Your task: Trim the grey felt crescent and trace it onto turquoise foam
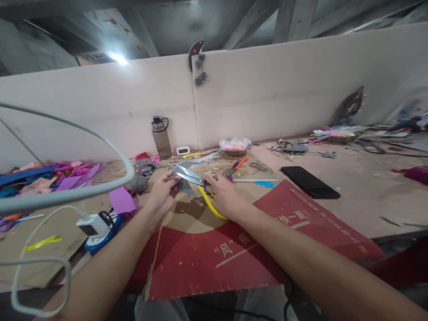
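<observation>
My right hand (224,192) is wrapped round the yellow handles of a pair of scissors (189,174). The blades point left and look parted, reaching to the fingers of my left hand (164,189). Between my left thumb and fingers is a piece of grey felt (184,185), lying just below the blades. Both hands are above a brown and red cardboard sheet (200,261). Whether the blades touch the felt is hard to make out.
A black phone (310,182) lies at the right. Behind stand a water bottle (162,138) and a bowl (235,147). Orange-handled scissors (238,165) lie beyond my right hand. Coloured felt scraps (80,176), a charger (93,225) and a white cable (67,198) are at the left.
</observation>
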### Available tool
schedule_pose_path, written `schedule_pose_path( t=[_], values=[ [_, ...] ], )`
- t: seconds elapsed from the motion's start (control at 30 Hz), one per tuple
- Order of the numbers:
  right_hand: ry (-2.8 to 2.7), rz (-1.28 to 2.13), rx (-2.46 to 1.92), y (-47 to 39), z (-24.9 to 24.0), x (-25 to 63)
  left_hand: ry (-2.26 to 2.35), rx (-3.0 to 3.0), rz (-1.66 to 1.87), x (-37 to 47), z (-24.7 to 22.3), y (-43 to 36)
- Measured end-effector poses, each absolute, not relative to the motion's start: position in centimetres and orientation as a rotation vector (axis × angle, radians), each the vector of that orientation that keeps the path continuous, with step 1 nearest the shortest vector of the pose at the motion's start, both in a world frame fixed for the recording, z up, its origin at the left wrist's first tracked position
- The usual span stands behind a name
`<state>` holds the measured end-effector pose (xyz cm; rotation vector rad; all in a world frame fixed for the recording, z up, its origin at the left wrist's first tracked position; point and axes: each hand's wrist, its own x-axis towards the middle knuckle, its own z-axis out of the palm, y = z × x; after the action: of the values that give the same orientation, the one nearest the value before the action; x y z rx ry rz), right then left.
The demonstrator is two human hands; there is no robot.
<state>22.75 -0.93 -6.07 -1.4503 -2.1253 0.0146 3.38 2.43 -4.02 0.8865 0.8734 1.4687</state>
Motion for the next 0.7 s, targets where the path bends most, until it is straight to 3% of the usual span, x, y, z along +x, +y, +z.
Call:
schedule_pose_path(
  t=[0.7],
  values=[
    [-2.171,-0.151,-1.518,-1.3,-5.3,23.2,0.697,1.013,1.428,3.7,-3.6,1.4]
  ],
)
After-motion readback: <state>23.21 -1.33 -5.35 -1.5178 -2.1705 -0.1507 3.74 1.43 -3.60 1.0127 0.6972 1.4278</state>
